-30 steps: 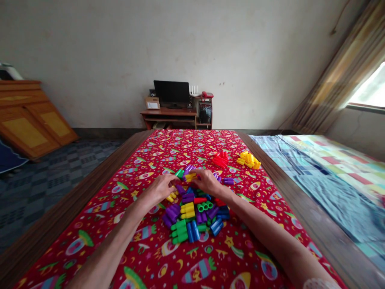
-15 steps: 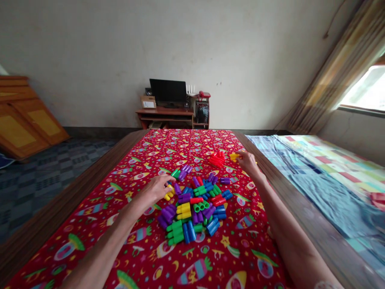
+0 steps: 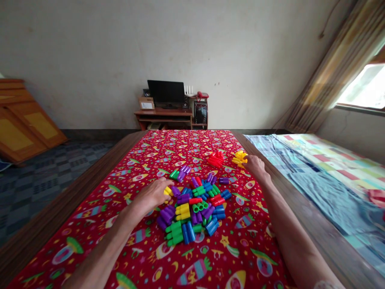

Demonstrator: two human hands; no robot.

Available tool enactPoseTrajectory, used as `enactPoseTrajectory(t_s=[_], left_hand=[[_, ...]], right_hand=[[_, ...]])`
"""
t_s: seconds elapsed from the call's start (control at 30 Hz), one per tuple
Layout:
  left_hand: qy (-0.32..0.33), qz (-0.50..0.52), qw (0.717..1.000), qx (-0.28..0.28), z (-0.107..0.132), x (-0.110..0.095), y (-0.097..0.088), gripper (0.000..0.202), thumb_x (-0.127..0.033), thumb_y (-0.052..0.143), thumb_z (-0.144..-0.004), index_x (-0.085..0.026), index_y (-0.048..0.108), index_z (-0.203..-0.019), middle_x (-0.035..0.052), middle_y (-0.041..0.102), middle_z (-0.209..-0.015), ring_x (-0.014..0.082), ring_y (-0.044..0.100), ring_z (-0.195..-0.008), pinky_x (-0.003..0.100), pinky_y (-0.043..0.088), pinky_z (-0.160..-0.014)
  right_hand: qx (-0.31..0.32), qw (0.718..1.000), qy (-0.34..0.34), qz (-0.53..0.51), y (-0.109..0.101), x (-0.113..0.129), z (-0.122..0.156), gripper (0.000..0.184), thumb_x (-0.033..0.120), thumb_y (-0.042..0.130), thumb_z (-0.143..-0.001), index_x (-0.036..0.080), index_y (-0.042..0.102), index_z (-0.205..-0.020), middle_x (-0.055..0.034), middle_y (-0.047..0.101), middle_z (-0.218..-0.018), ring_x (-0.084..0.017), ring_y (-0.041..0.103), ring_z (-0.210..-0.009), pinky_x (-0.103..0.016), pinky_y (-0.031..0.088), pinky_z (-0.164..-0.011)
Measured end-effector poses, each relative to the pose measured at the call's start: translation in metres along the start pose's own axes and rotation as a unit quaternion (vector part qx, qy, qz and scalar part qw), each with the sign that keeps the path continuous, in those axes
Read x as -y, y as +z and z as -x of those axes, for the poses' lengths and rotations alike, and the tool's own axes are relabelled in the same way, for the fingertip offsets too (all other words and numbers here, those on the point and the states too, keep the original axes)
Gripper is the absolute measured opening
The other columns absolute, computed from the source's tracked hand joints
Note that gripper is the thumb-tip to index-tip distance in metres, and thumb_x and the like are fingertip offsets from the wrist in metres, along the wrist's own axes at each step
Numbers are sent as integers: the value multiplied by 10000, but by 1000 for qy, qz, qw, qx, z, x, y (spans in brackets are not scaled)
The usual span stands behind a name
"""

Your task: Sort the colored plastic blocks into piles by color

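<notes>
A heap of mixed plastic blocks [image 3: 192, 208] in purple, green, blue, yellow and red lies on the red rocket-print cloth [image 3: 144, 249]. My left hand [image 3: 152, 195] is at the heap's left edge, its fingertips closed on a yellow block [image 3: 167, 192]. My right hand [image 3: 254, 165] is stretched to the far right, fingers loosely spread and touching a small pile of yellow blocks [image 3: 240, 157]. A pile of red blocks [image 3: 215, 159] sits just left of the yellow ones. A green and purple pair [image 3: 179, 174] lies apart, beyond the heap.
The cloth covers a wooden table [image 3: 75, 196]. A bed with a patchwork sheet [image 3: 331, 168] runs along the right. A desk with a monitor [image 3: 166, 93] stands at the far wall, a wooden cabinet [image 3: 27, 128] at the left, and a curtained window [image 3: 361, 86] at the right.
My right hand left the heap and reached out to the yellow pile at the far right, then drew back slightly. My left hand stayed at the heap's left edge on the yellow block.
</notes>
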State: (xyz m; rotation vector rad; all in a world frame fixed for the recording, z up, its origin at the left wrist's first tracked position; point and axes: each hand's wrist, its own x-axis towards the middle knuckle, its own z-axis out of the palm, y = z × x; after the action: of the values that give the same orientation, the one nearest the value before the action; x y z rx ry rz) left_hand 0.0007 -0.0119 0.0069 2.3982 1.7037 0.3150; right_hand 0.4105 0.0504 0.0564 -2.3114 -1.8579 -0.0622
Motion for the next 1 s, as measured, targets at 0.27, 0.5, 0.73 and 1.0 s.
enactPoseTrajectory(t_s=[0.27,0.5,0.73,1.0], left_hand=[[-65,137,980,-131,0,-57,-39,447,-358,664,-769,-218,638,-1193,26,753,-970,221,707,-845,280,541,-748],[52,159,974,-154,11,-92,-21,594,-356,663,-827,-289,443,-1374,28,668,-1226,214,685,-985,308,551,-872],[134,93,966,-200,7,-83,-14,314,-298,450,-951,-218,569,-1229,77,618,-1206,223,593,-1141,369,474,-1013],[223,109,963,-109,20,-112,-12,324,-361,441,-966,-212,633,-1180,81,623,-1268,213,544,-1219,367,430,-1069]], right_hand=[[23,909,-323,-263,-13,86,51,316,311,460,-947,137,719,-998,-51,697,-759,-134,604,-664,-222,417,-635],[144,781,-464,-393,-4,135,97,322,362,501,-933,119,695,-1016,10,621,-697,-81,499,-590,-182,352,-558],[-34,902,-291,-317,-10,87,38,314,391,547,-894,138,730,-919,-5,639,-690,-111,546,-623,-205,370,-595],[-130,985,-24,-108,10,2,-10,308,328,464,-932,170,718,-1009,-137,678,-1001,-224,616,-954,-313,435,-833]])
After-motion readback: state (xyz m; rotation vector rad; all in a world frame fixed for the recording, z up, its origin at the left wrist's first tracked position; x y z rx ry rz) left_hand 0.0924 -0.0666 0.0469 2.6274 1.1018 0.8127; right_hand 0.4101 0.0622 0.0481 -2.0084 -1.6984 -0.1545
